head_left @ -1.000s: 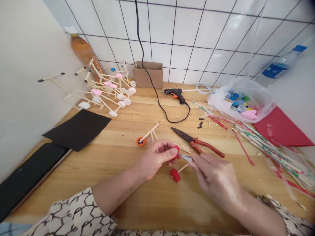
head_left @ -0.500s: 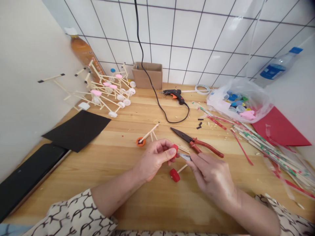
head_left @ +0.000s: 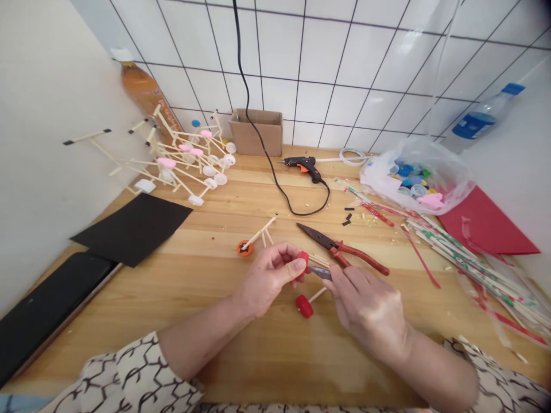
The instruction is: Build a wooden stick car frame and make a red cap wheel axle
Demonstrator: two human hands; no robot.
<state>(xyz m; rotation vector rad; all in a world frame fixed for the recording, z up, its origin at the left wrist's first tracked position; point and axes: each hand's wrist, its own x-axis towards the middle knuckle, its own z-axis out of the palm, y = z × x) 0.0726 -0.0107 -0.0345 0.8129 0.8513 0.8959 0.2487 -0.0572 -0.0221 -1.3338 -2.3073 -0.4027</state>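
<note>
Between its thumb and fingers, my left hand (head_left: 275, 275) pinches a small red cap (head_left: 303, 261). My right hand (head_left: 365, 304) grips a pointed metal blade (head_left: 319, 272), whose tip meets the right side of the cap. Its handle is hidden in the hand. Just below lies another red cap (head_left: 305, 306) with a pale stick attached. An orange cap (head_left: 244, 248) joined to a small stick frame (head_left: 263, 230) sits beyond my left hand. Red-handled pliers (head_left: 340, 246) rest beyond my right hand.
A glue gun (head_left: 303, 166) with a black cord lies near a cardboard box (head_left: 258, 133). Stick models (head_left: 185, 155), black paper (head_left: 135, 229) and a black phone-like slab (head_left: 51, 304) are left. A bag of caps (head_left: 417, 178) and wrapped sticks (head_left: 469, 258) are right.
The blade has tilted slightly at the red cap, and my right hand has turned a little. The whole view has shifted slightly.
</note>
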